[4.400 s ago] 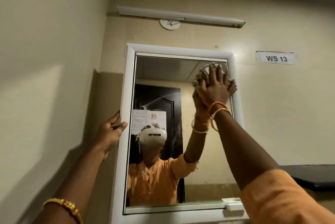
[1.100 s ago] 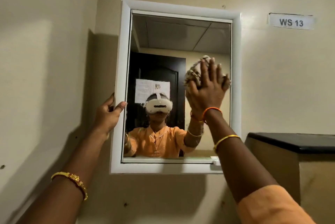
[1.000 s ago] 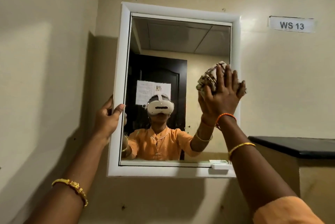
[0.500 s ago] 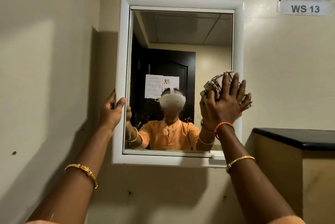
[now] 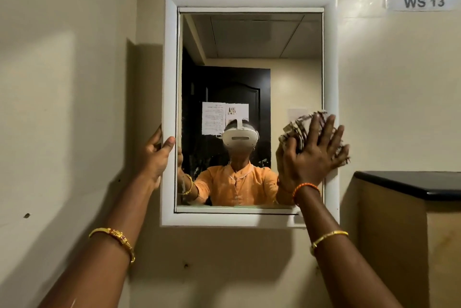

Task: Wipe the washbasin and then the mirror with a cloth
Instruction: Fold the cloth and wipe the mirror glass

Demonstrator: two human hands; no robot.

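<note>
While pressing the cloth (image 5: 298,128), right hand (image 5: 313,155) has slid lower (rightward).

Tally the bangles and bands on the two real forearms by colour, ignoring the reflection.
Gold bangles: 2, one on the left forearm, one on the right forearm.
Orange bands: 1, at the right wrist just below the right hand.
Total: 3

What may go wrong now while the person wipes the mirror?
1. The right hand presses the cloth with flat fingers only, so the cloth may slip and fall.
2. The cloth lies at the right edge, partly on the frame, so the middle glass may stay unwiped.
3. The left hand grips the frame; a hard push may shift the mirror.
</note>
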